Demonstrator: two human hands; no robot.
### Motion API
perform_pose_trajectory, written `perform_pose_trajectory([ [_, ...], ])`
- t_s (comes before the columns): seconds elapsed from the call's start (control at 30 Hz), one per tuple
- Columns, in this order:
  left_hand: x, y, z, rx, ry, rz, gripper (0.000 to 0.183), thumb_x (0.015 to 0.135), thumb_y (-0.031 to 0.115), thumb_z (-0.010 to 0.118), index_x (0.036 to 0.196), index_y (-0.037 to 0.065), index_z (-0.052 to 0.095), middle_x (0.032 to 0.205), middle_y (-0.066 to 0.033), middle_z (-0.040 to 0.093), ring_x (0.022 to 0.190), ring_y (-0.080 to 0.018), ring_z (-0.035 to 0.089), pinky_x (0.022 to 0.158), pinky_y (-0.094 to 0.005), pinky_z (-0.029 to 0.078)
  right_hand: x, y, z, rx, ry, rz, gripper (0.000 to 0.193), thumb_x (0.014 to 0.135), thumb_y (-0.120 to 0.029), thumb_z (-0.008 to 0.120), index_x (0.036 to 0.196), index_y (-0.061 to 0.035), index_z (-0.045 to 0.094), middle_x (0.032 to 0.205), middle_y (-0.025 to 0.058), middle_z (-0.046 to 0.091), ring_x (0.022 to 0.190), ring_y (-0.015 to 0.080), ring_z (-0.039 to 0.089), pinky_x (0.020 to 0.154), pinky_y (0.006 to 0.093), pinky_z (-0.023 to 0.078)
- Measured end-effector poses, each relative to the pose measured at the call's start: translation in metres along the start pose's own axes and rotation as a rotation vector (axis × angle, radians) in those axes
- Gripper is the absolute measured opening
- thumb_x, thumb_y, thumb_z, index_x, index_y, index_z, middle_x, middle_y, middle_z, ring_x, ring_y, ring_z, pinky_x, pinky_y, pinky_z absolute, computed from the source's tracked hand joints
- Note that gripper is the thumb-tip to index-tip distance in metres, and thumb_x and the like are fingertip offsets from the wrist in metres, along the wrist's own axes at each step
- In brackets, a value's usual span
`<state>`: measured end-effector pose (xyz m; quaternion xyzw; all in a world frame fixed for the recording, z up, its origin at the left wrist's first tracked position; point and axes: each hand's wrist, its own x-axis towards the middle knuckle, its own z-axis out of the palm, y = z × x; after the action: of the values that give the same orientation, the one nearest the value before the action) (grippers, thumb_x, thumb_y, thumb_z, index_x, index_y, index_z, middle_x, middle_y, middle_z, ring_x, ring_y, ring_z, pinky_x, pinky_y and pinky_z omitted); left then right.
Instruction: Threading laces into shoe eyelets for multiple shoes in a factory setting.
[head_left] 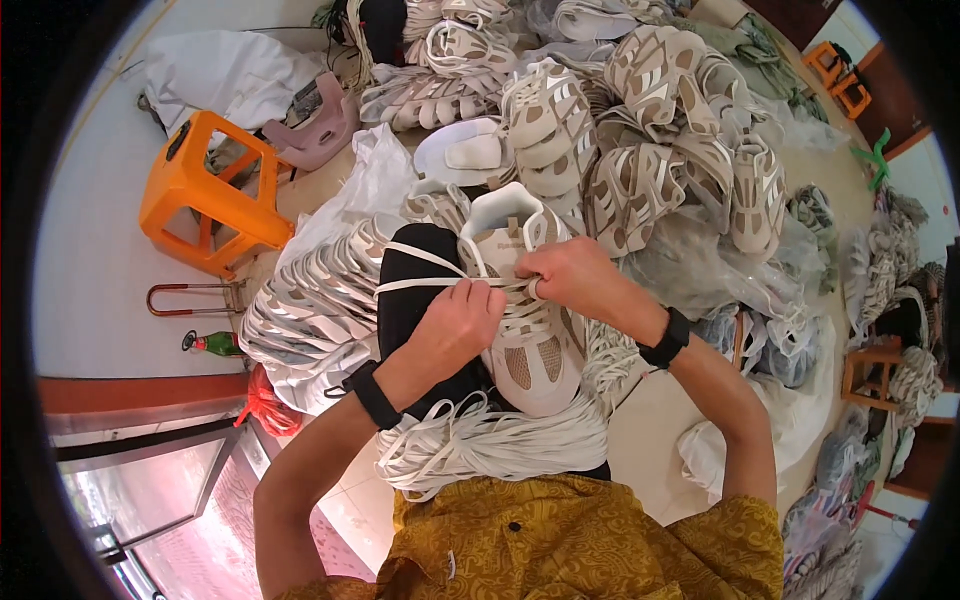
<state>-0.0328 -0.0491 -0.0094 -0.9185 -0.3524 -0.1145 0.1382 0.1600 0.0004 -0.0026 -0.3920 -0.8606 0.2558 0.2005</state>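
Note:
A beige and white sneaker (541, 372) rests toe toward me in front of my lap, its opening facing away. Across its tongue runs a flat cream shoelace (418, 286), with loops reaching left over a black-covered surface (402, 325), perhaps a trouser leg. My left hand (462, 322) is closed on the lace at the shoe's left side. The fingers of my right hand (578, 277) pinch the lace by the upper eyelets on the right; the fingertips partly hide it. A thick bundle of white shoelaces (505, 445) lies across my lap, just below the toe.
Stacked sneakers (310, 300) line the left side, with more sneaker piles (640, 180) ahead. An orange plastic stool (208, 190) and a green bottle (215, 343) stand left. Clear plastic bags (690, 265) lie right of the shoe; further right sits a wooden stool (872, 375).

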Motion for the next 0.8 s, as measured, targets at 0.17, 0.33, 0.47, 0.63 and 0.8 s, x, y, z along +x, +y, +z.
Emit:
perform_pose_trajectory([
  [0.17, -0.003, 0.002, 0.000, -0.098, 0.030, -0.093, 0.014, 0.065, 0.007, 0.052, 0.075, 0.003, 0.043, 0.068, -0.0080, 0.043, 0.066, -0.0203, 0.049, 0.056, -0.0284, 0.044, 0.002, 0.003, -0.004, -0.385, -0.042, -0.168, 0.003, 0.064, -0.008, 0.054, 0.066, -0.0055, 0.054, 0.063, 0.0065, 0.056, 0.061, 0.0269, 0.057, 0.054, 0.0355, 0.046],
  [0.33, -0.001, 0.001, 0.003, -0.102, -0.002, -0.049, 0.015, 0.066, 0.008, 0.054, 0.079, 0.004, 0.046, 0.070, -0.0062, 0.047, 0.066, -0.0180, 0.052, 0.055, -0.0252, 0.045, -0.013, 0.055, -0.019, -0.334, 0.060, -0.189, 0.007, 0.062, -0.008, 0.055, 0.064, -0.0014, 0.052, 0.062, 0.0105, 0.054, 0.058, 0.0283, 0.054, 0.053, 0.0356, 0.045],
  [0.47, -0.006, -0.005, 0.006, -0.299, 0.168, -0.129, 0.016, 0.067, 0.007, 0.054, 0.081, 0.005, 0.047, 0.069, -0.0065, 0.050, 0.065, -0.0200, 0.054, 0.054, -0.0276, 0.046, -0.016, 0.051, -0.013, 0.015, 0.037, -0.037, 0.011, 0.061, -0.008, 0.055, 0.068, 0.0014, 0.055, 0.063, 0.0139, 0.054, 0.058, 0.0295, 0.054, 0.053, 0.0342, 0.044],
  [0.63, -0.002, -0.017, -0.007, -0.172, -0.188, -0.307, 0.011, 0.071, 0.006, 0.051, 0.082, 0.002, 0.050, 0.068, -0.0102, 0.054, 0.065, -0.0256, 0.057, 0.054, -0.0340, 0.047, -0.012, 0.044, -0.013, 0.026, 0.073, -0.059, 0.013, 0.061, -0.008, 0.055, 0.070, 0.0009, 0.056, 0.064, 0.0139, 0.054, 0.059, 0.0289, 0.054, 0.053, 0.0330, 0.043],
  [0.8, -0.040, -0.081, -0.023, -0.054, -0.096, -0.483, 0.009, 0.073, 0.005, 0.049, 0.081, 0.001, 0.051, 0.070, -0.0147, 0.056, 0.066, -0.0290, 0.057, 0.056, -0.0380, 0.046, -0.013, 0.042, -0.004, -0.401, 0.083, -0.210, 0.009, 0.062, -0.009, 0.056, 0.067, -0.0022, 0.055, 0.062, 0.0107, 0.054, 0.058, 0.0270, 0.054, 0.052, 0.0330, 0.043],
])
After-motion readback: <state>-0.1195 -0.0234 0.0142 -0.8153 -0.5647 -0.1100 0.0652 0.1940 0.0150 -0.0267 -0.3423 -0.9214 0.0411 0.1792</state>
